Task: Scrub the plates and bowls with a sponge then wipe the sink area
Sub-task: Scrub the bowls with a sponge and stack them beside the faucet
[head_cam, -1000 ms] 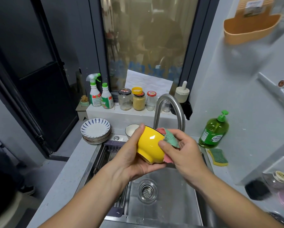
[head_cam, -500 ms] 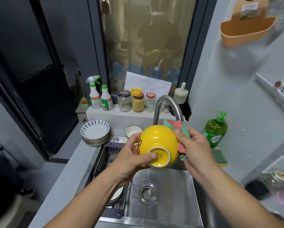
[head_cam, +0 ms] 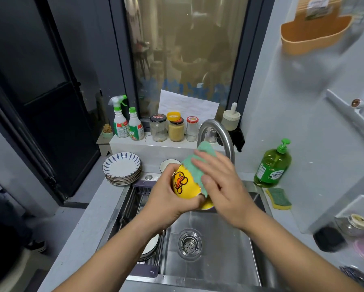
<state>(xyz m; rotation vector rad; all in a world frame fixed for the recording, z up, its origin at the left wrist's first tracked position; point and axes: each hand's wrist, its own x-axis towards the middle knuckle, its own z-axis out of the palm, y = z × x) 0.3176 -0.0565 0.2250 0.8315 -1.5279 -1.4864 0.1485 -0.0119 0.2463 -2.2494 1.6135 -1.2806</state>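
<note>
Steel sink basin point(head_cam: 219, 266) fills the lower centre, smooth and mostly bare around the round perforated drain strainer point(head_cam: 190, 243); free room above it. Grey counter edges run along both sides. Left hand point(head_cam: 168, 201) grips a yellow bowl point(head_cam: 184, 184), fingers curled round it, bowl tilted on its side over the basin, just in front of the curved metal faucet point(head_cam: 224, 133). Glossy bowl, cartoon duck face printed on it. Right hand point(head_cam: 225, 186) lies flat with fingers straight, pressing a green knit-textured scrub cloth point(head_cam: 192, 165) against the bowl's right side. Dark slatted rack point(head_cam: 147, 207) sits in the sink's left part, partly hidden by the left arm. Stack of white plates point(head_cam: 122, 167) with blue leaf strokes stands on the back-left counter, well apart from the hands. Green soap bottle point(head_cam: 272, 165) with pump stands right of the faucet; its label print is too small to read. Yellow-green sponge point(head_cam: 279, 198) lies just beside it.
</note>
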